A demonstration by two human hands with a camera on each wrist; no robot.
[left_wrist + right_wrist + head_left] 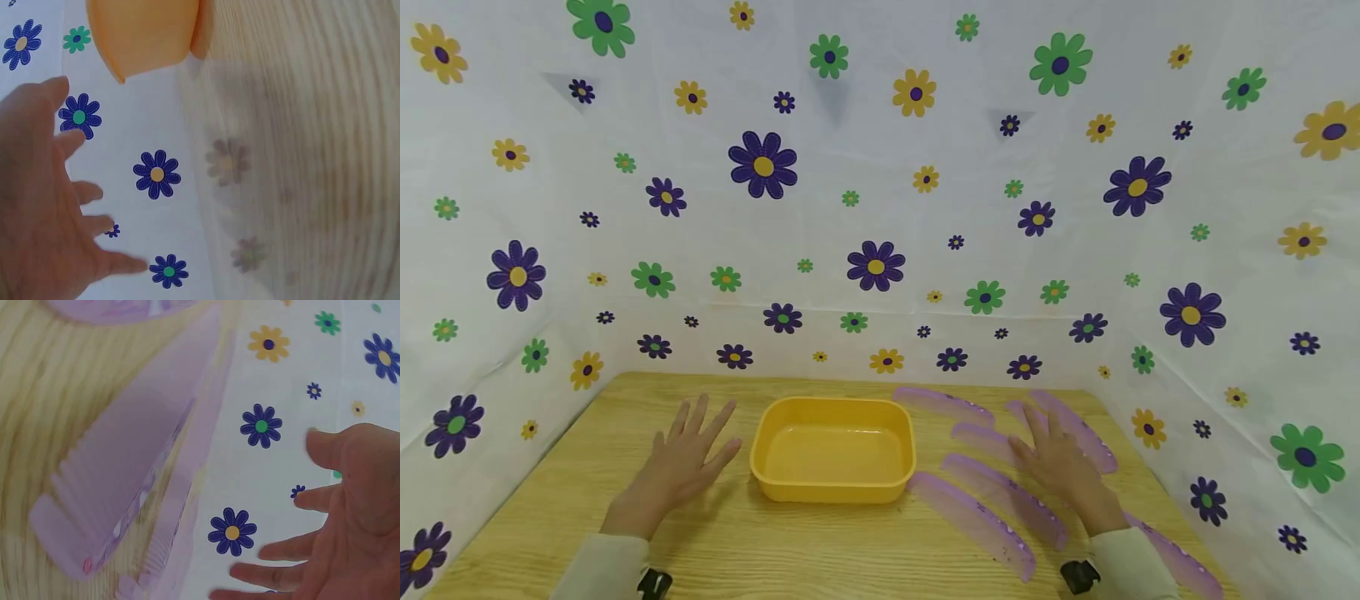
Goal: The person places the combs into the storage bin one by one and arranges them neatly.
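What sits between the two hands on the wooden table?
In the head view, a yellow plastic tub and two purple plastic combs lie between the left hand and right hand.

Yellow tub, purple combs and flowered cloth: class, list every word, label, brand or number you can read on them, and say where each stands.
None can be read.
Yellow tub: plain, no print.
Purple combs: small studs only, no letters visible.
Flowered cloth: flower pattern only, no words or numbers.
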